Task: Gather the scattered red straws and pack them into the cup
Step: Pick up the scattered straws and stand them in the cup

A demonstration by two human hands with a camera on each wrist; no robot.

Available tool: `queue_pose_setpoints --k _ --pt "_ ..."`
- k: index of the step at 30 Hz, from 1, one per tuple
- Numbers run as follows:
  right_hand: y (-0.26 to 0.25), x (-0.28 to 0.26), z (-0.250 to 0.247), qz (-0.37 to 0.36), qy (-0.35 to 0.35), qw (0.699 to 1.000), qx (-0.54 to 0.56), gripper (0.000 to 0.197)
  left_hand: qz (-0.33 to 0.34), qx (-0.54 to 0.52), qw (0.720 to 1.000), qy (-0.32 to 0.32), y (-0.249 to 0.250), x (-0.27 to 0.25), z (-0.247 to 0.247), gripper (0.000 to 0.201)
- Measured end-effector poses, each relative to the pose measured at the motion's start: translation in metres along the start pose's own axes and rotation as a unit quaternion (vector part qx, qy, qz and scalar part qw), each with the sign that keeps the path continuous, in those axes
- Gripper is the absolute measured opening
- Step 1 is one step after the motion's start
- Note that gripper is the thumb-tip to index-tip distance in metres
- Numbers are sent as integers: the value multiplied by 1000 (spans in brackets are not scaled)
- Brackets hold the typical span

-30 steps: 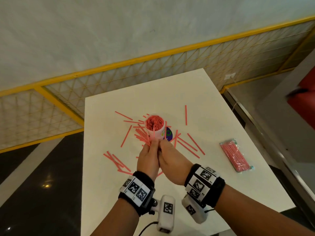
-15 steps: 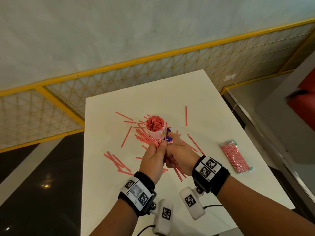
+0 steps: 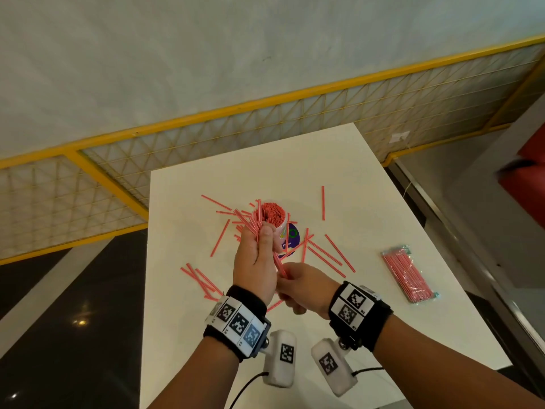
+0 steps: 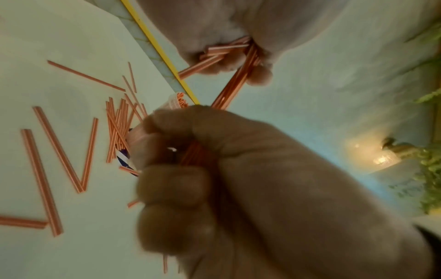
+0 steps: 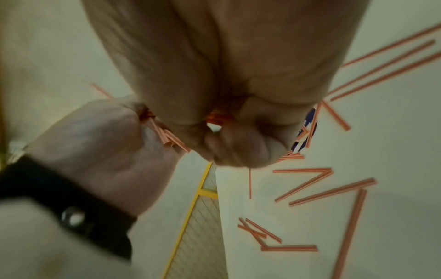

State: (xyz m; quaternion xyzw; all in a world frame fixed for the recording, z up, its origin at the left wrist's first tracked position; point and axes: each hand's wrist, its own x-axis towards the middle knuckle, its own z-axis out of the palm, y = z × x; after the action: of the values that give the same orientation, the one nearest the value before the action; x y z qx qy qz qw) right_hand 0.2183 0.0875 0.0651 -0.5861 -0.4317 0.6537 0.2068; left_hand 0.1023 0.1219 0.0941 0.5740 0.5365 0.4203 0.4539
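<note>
— Straws (image 3: 250,224) in the head view: where are they held?
— The left hand (image 3: 255,261) clenches a bundle, its upper ends beside the full cup (image 3: 272,215); the right hand (image 3: 303,287), lower and nearer the person, pinches the bottom ends. The long axis runs from the right hand up toward the cup. Many loose ones lie on the worktop (image 3: 368,202).
— The left wrist view?
— Fingers (image 4: 171,185) curled round the bundle.
— The right wrist view?
— The right hand (image 5: 226,113) grips the straw ends.
</note>
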Motion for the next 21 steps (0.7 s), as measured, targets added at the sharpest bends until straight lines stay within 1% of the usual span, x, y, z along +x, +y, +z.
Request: queue_pose_setpoints --k 1,3,7,12,13,14,16,17,19,21 --pt "-2 1 0 -6 6 1000 0 15 11 -2 1000 2 2 -3 0 27" --pt "-10 -2 1 -25 0 1000 -10 11 25 -17 1000 5 6 -8 2 24" --pt "-19 -7 5 -36 -18 999 16 10 30 -70 997 0 14 -11 6 13" --pt "-24 -10 6 -60 -18 997 35 10 27 -72 997 18 15 -13 3 6" --pt "-25 -11 4 -68 -14 997 35 11 23 -70 997 17 14 -12 2 8" --pt "-25 -11 2 -75 -14 996 37 12 20 -70 997 15 14 -11 1 14" --pt "-26 -12 1 -95 -20 994 41 7 5 -74 997 7 13 -9 -1 29" --pt "-25 -12 1 -103 -24 994 33 10 -10 -83 996 7 13 -8 -1 34" --pt "-22 -11 -1 -108 -37 993 -8 23 -40 -112 993 -1 12 -5 -2 38" --pt "-14 -8 -10 -80 -53 994 -49 34 -50 -128 990 -9 10 -3 -8 45"
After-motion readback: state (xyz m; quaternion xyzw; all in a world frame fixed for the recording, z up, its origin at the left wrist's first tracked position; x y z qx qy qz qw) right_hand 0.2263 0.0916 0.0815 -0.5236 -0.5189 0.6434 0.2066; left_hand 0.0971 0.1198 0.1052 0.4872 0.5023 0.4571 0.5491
